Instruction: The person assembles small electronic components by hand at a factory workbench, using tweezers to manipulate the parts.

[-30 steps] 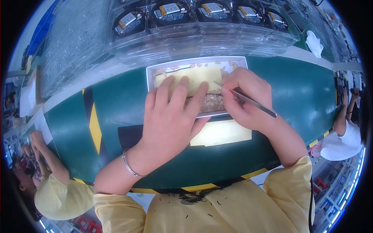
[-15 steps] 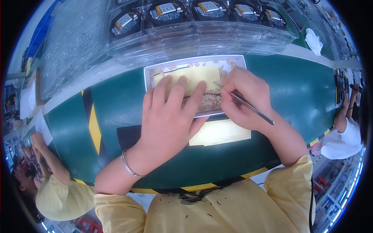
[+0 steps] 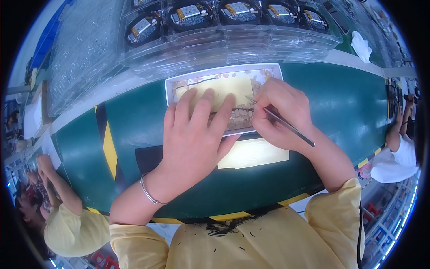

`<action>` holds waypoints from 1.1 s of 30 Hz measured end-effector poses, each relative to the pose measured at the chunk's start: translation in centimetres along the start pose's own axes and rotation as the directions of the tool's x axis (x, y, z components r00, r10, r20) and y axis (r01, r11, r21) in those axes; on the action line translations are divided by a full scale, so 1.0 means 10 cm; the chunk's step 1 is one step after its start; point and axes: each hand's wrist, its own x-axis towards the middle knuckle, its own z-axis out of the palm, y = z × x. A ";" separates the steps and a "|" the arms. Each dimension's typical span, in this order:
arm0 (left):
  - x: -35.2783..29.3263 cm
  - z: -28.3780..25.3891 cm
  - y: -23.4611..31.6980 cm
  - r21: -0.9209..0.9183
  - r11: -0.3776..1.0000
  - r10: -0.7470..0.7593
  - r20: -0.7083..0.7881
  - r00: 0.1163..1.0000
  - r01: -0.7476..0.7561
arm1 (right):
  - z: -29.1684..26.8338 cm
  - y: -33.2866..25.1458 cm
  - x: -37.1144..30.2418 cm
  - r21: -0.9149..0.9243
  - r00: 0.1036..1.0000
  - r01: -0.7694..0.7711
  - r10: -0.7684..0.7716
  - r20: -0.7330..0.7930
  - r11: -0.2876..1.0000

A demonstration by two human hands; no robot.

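Note:
A shallow white box (image 3: 168, 91) lies on the green table, with many small tan scraps (image 3: 242, 119) and a pale yellow sheet (image 3: 241, 87) inside. My left hand (image 3: 192, 130) rests with spread fingers over the sheet, its fingertips on it and its thumb at the box's near edge. In my right hand (image 3: 283, 112) is a pair of metal tweezers (image 3: 292, 127), gripped like a pen. Their tip is at the sheet's right edge; whether it pinches anything is too small to tell. My right fingers cover part of the box's right side.
Just in front of the box lies another pale yellow sheet (image 3: 255, 154) beside a dark flat piece (image 3: 148, 158). Clear plastic trays (image 3: 215, 51) at the back hold several round black devices (image 3: 188, 15). A crumpled white cloth (image 3: 361, 46) is at the back right. Other people sit at both sides.
Almost nothing differs. Both hands, the box and the tweezers keep their places, apart from a very slight shift of the view.

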 end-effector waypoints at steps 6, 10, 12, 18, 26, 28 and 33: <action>0.00 0.00 0.00 -0.003 1.000 -0.003 -0.003 1.000 0.003 | 0.00 0.00 0.00 0.013 1.000 -0.004 0.004 -0.003 1.000; 0.00 -0.02 0.01 -0.011 1.000 -0.009 0.007 1.000 0.009 | 0.00 0.00 0.00 0.014 1.000 0.002 -0.002 -0.007 1.000; 0.00 -0.02 0.01 -0.013 1.000 -0.009 0.000 1.000 0.009 | 0.00 0.00 -0.01 0.015 1.000 -0.003 0.004 -0.004 1.000; -0.02 0.01 -0.01 -0.002 1.000 -0.002 -0.010 1.000 0.002 | 0.01 0.02 -0.04 0.087 0.999 -0.016 0.019 -0.043 0.996; -0.03 0.02 -0.01 0.001 1.000 0.016 -0.030 0.999 -0.016 | 0.01 0.04 -0.04 0.097 0.997 0.047 -0.040 -0.071 0.994; -0.03 0.01 -0.01 0.006 1.000 0.017 -0.020 1.000 -0.017 | 0.00 0.02 -0.04 0.070 0.996 0.027 -0.021 -0.081 0.997; -0.04 0.03 -0.01 0.016 1.000 0.017 -0.032 0.999 -0.016 | -0.04 -0.01 -0.06 0.122 0.998 -0.032 0.038 -0.053 0.992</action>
